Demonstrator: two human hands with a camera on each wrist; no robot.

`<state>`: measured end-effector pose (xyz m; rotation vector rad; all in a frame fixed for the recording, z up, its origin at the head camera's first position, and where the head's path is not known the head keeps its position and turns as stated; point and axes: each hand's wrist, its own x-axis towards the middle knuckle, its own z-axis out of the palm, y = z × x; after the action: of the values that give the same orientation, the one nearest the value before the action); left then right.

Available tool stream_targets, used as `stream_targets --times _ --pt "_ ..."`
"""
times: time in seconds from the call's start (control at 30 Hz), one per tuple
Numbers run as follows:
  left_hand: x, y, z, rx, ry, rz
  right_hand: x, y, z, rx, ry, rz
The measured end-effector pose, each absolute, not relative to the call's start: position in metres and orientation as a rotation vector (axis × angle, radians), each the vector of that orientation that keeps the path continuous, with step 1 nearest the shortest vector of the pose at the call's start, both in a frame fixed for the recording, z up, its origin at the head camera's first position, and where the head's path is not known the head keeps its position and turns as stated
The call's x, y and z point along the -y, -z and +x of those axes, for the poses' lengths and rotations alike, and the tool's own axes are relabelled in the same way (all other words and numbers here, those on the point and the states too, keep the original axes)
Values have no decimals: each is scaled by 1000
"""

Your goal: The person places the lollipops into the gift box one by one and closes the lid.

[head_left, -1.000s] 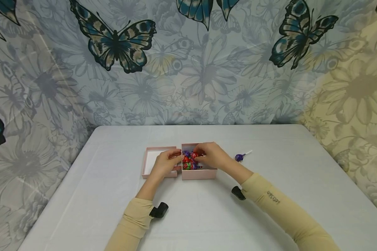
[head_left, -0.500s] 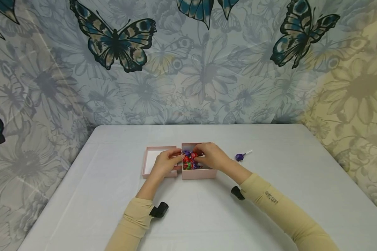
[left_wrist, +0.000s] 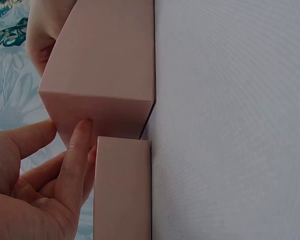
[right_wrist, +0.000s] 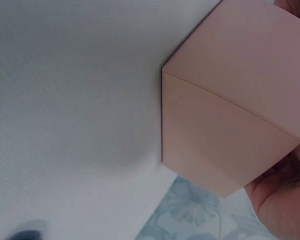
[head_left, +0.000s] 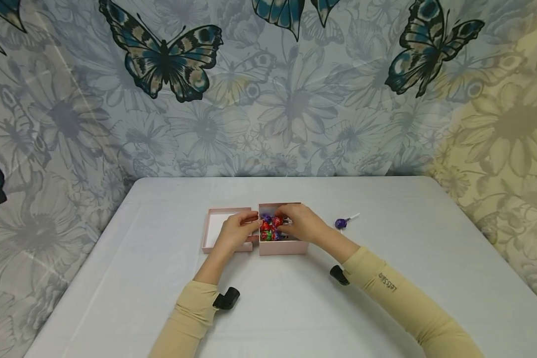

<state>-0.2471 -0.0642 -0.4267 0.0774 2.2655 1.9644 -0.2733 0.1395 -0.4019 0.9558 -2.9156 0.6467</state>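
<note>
A pink box (head_left: 283,248) stands on the table with several lollipops (head_left: 266,226) in red, purple and green wrappers inside. My right hand (head_left: 302,221) reaches into it from the right, thumb and forefinger pinching a red lollipop (head_left: 277,221); its stick is hidden by the hand. At the box's left wall is my left hand (head_left: 238,231), over the right edge of the box lid (head_left: 226,250). In the left wrist view its fingers (left_wrist: 80,150) are fairly straight and touch that wall. The right wrist view shows the box's outside (right_wrist: 230,125), with part of the right hand (right_wrist: 280,200) behind.
One purple lollipop (head_left: 341,223) lies on the white table (head_left: 277,308) right of the box, stick pointing to the upper right. The pink lid lies with its white inside up, left of the box. A butterfly-patterned wall covering (head_left: 295,124) hangs behind the table.
Both hands stay almost where they were, the left at the box wall and the right inside the box. The box, lid and loose lollipop keep their places.
</note>
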Motion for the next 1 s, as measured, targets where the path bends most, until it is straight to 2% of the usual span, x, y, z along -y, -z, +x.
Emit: stream_targets --times 0.5,1.0 --pt "64 427 -247 -2263 -1974 70 -152 402 -270 2773 -859 936" --pt "63 426 -246 -2303 -1936 81 -175 403 -264 2674 -1558 562"
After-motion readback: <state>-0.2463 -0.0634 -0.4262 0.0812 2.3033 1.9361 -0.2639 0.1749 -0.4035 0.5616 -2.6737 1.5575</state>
